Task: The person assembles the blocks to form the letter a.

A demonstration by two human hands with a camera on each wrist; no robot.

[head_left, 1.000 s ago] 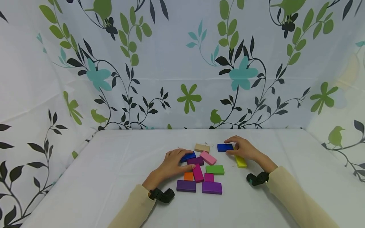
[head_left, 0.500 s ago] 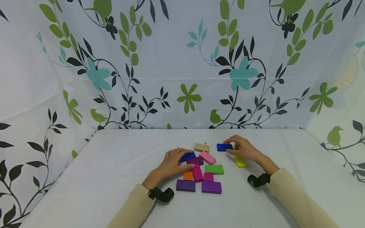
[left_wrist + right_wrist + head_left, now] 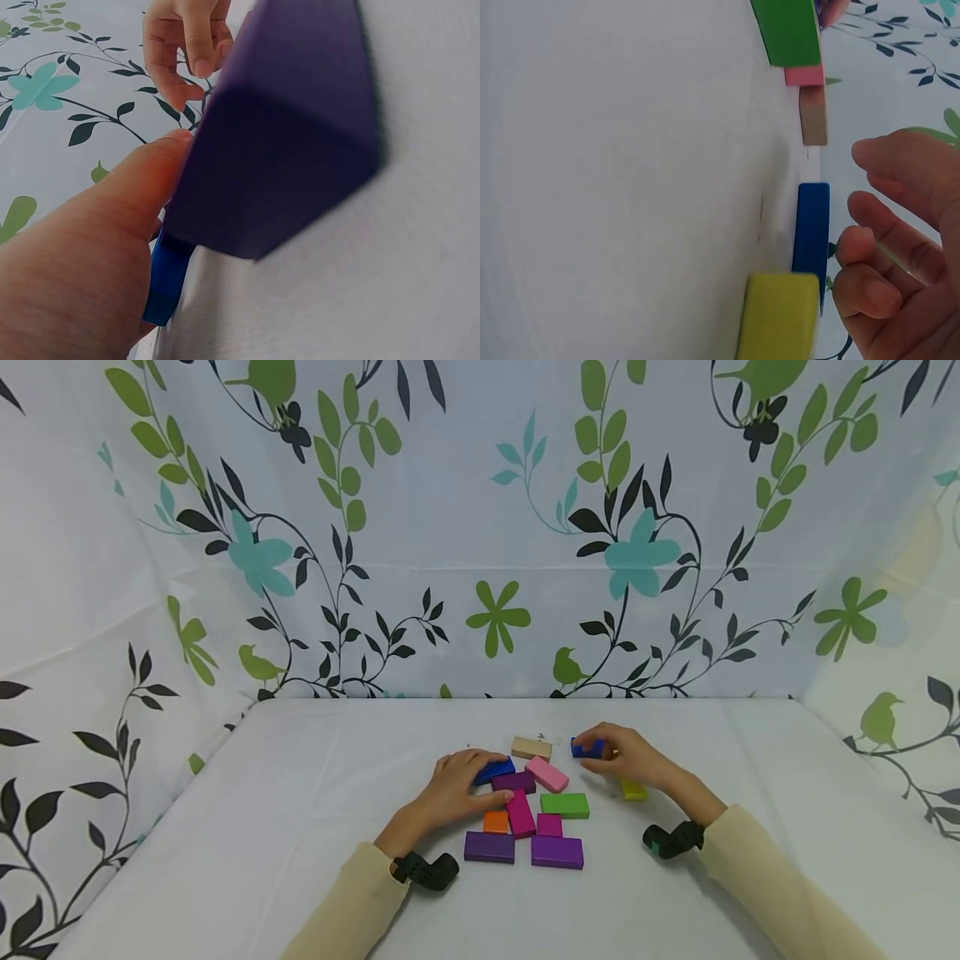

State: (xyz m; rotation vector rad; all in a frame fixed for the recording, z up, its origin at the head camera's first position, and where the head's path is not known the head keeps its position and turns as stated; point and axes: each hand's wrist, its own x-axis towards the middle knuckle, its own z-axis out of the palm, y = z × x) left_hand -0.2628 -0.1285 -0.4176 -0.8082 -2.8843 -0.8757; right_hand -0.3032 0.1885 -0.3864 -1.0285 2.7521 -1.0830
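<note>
Hovering over the blue block [image 3: 587, 750], the right hand [image 3: 632, 757] has its grip loosely curved, thumb and fingers apart; the left hand [image 3: 452, 789] spreads its own beside purple. Beyond the yellow block [image 3: 633, 790], the target should be light, stiff, smooth: pinch its long sides. Its long axis runs crosswise, one end toward the tan block [image 3: 531, 748].

Between the green block [image 3: 566, 806] and the yellow block [image 3: 633, 791] a lane of counter [image 3: 605, 818] lies free; the blue block [image 3: 811, 225] (right hand [image 3: 630, 756] just over it) bars its far end.
</note>
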